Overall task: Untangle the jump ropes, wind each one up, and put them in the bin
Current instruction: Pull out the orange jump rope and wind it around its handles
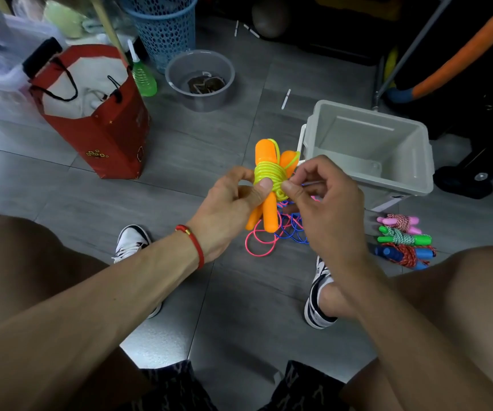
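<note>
My left hand (pixel 233 203) grips a jump rope with orange handles (pixel 266 157), its yellow-green cord (pixel 269 173) wound in a coil round both handles. My right hand (pixel 319 203) pinches the end of that cord at the coil's right side. Below the hands, a pink rope and a blue rope (pixel 281 232) lie tangled on the floor. Three wound ropes, pink (pixel 401 222), green (pixel 402 238) and blue (pixel 405 255), lie side by side on the floor to the right. The grey bin (pixel 417 161) stands just behind my right hand, with nothing visible inside.
A red paper bag (pixel 103 134) stands at the left. A grey bowl (pixel 177 69) and a blue mesh basket (pixel 162 31) are farther back. Dark equipment on wheels (pixel 465 173) sits right of the bin. My knees and shoes frame the floor.
</note>
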`<state>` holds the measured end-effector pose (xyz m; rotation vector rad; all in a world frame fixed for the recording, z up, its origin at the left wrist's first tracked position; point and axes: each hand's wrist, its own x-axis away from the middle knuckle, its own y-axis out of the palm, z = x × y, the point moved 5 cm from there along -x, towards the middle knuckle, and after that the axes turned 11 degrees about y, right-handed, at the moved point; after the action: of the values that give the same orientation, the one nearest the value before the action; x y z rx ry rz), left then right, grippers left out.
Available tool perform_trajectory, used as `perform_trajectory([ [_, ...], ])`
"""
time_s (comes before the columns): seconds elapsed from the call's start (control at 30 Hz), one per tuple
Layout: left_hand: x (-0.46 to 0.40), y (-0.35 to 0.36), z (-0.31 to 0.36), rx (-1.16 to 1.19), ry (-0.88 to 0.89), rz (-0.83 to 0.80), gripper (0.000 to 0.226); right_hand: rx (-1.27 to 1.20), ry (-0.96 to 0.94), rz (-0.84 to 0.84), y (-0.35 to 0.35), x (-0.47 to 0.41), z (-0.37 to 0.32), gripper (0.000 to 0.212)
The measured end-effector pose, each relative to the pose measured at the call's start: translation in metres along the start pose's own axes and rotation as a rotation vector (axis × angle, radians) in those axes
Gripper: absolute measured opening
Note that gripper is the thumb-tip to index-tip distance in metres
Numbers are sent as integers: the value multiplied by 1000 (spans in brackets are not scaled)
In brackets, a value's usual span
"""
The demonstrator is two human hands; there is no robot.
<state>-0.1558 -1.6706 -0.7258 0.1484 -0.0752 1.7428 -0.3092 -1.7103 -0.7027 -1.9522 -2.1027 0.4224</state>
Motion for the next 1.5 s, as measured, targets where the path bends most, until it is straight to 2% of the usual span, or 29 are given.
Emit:
perform_trajectory([
  [0.1,-1,1,0,32,5,23,52,229,-286,138,2,8,-18,12],
  [0.17,-2,1,3,59,7,33,49,289,-365,181,2,8,-20,10],
  [0.33,-6,-1,4,91,13,50,42,399,-501,163,6,11,-15,3],
  [0.47,-8,-4,-1,89,0,76,37,424,-522,121,8,12,-13,9],
  [0.67,-8,-9,-2,122,-14,117,47,353,-525,70,10,10,-14,18],
  [0.77,-5,-7,-1,152,-30,94,50,339,-545,49,9,7,-13,15],
  [0.87,-5,-6,-3,175,-69,95,40,361,-585,108,8,10,-15,6],
  [1.0,-5,0,3,325,-129,-28,31,323,-584,84,5,9,-21,5],
  [1.07,-5,3,5,333,-176,-64,35,334,-584,33,6,6,-19,4],
  [1.2,-8,3,-1,292,-222,4,38,384,-594,-22,13,3,-16,6],
  [1.37,-19,7,4,504,-309,49,26,475,-737,5,13,10,-26,11],
  [1.43,-22,6,6,501,-275,41,31,519,-761,40,12,9,-24,12],
  [1.5,-20,9,8,455,-233,20,36,497,-696,108,9,7,-20,12],
])
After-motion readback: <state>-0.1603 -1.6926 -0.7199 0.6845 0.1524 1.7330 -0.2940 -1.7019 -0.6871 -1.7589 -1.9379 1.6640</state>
